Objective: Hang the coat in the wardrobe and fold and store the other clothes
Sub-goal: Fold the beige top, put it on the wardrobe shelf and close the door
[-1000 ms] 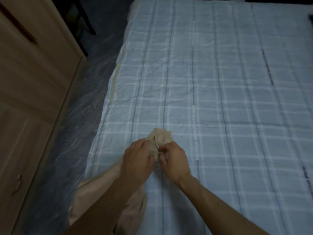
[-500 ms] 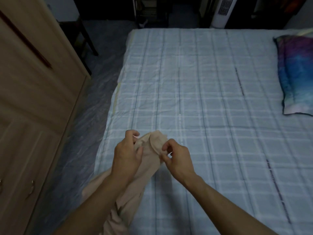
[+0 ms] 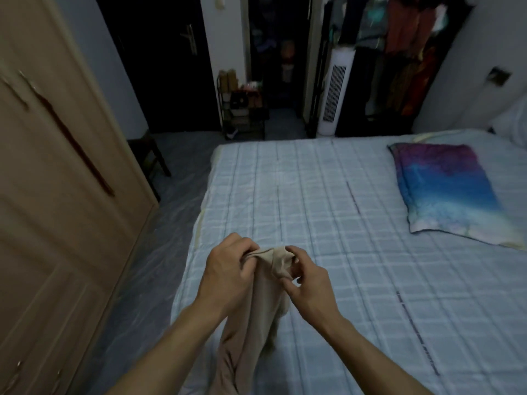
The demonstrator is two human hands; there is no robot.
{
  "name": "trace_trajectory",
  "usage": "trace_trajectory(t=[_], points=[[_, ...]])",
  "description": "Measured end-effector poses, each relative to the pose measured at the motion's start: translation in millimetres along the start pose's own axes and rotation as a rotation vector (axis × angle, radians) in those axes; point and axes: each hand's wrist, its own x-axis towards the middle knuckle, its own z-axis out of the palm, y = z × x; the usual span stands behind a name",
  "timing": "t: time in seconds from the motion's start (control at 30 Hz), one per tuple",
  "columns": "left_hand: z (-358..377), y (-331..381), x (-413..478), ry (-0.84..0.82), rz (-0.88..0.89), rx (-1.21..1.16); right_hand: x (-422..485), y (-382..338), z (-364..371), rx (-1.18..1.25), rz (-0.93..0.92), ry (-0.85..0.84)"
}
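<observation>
We see both forearms reaching forward from the lower edge, wrists close together above the near side of the bed (image 3: pixel 313 195). The left grip (image 3: pixel 228 269), knuckles up, has its fingers curled round the top edge of the beige garment (image 3: pixel 256 315). Just beside it, the right grip (image 3: pixel 308 283) pinches the same bunched edge between thumb and fingers. The garment hangs down between the arms. The wardrobe (image 3: pixel 57 195) stands at left, and a pillow (image 3: pixel 445 192) lies well apart at right.

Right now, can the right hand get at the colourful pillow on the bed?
Probably not as is: the right hand pinches the beige garment with the left hand. Bare bed sheet lies between it and the pillow.
</observation>
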Motion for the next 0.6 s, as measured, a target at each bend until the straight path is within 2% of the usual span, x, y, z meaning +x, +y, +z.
trace_trajectory(t=[0.17, 0.33, 0.47, 0.6], points=[[-50, 75, -6, 0.020, 0.168, -0.035, -20, -56, -56, -0.042, -0.112, -0.028], [-89, 131, -26, 0.048, 0.296, -0.090, -54, -96, -90, -0.202, -0.198, 0.121], [-111, 153, -46, 0.086, 0.350, -0.150, -74, -119, -113, -0.271, -0.254, 0.170], [-126, 158, -62, 0.150, 0.362, -0.175, -90, -134, -131, -0.286, -0.278, 0.110]])
